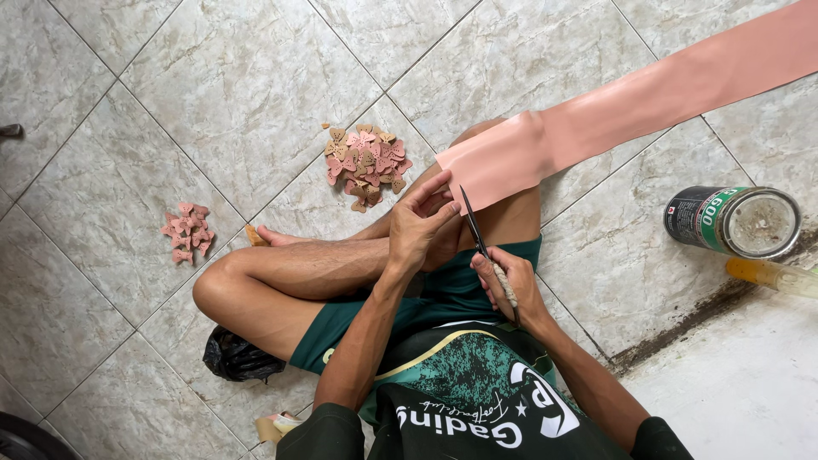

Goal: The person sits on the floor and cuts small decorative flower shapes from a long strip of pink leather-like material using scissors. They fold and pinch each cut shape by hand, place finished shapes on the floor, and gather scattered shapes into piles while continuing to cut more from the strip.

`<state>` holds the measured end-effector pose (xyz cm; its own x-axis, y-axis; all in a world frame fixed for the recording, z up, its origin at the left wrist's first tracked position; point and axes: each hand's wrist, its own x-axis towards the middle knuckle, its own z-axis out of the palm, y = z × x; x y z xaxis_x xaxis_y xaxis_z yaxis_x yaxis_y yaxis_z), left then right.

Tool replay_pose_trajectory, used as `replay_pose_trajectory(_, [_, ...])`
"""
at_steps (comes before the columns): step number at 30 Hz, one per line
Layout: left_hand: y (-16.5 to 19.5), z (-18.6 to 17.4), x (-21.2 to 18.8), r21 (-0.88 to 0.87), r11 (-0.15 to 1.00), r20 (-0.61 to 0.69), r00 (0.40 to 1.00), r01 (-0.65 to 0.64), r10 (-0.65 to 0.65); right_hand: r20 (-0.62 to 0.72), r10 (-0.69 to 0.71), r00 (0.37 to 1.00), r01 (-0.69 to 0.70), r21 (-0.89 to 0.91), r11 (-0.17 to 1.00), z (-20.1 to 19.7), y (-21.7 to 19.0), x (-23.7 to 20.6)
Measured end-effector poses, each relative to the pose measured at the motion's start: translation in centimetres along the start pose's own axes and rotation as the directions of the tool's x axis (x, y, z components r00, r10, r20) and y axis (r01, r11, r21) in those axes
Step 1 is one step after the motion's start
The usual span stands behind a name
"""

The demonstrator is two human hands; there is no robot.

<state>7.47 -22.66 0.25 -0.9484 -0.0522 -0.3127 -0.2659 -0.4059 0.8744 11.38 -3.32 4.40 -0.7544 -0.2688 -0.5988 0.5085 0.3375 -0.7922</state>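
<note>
Low in the frame's centre, the right hand is closed around the handles of scissors, blades pointing up toward the pink strip. Just left of it, the left hand pinches the strip's near end between thumb and fingertips. The strip runs off to the upper right; it looks light, thin and floppy, so it seems best held close to the cut. Beyond lie cut-out shapes and, at right, a tin can
</note>
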Motion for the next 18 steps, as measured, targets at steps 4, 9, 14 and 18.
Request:
replay_pose_trajectory(4, [-0.11,-0.03,-0.04,0.001,1.000,0.003,1.000,0.001,-0.001,-0.014,0.028,1.000,-0.028,0.005,1.000,0.11,0.26,-0.08])
replay_pose_trajectory(9, [-0.39,-0.19,-0.03,0.001,1.000,-0.002,1.000,-0.007,0.007,-0.031,0.048,0.998,-0.047,0.025,0.999,0.26,0.42,0.05])
replay_pose_trajectory(14, [-0.18,-0.18,-0.01,-0.004,1.000,0.000,1.000,-0.004,0.004,-0.049,0.071,0.996,-0.070,0.026,0.997,0.45,0.44,0.23])
replay_pose_trajectory(18, [0.55,-0.14,-0.20,0.009,1.000,0.024,1.000,0.008,-0.008,-0.057,0.078,0.995,-0.078,0.012,0.997,0.52,0.41,0.11])
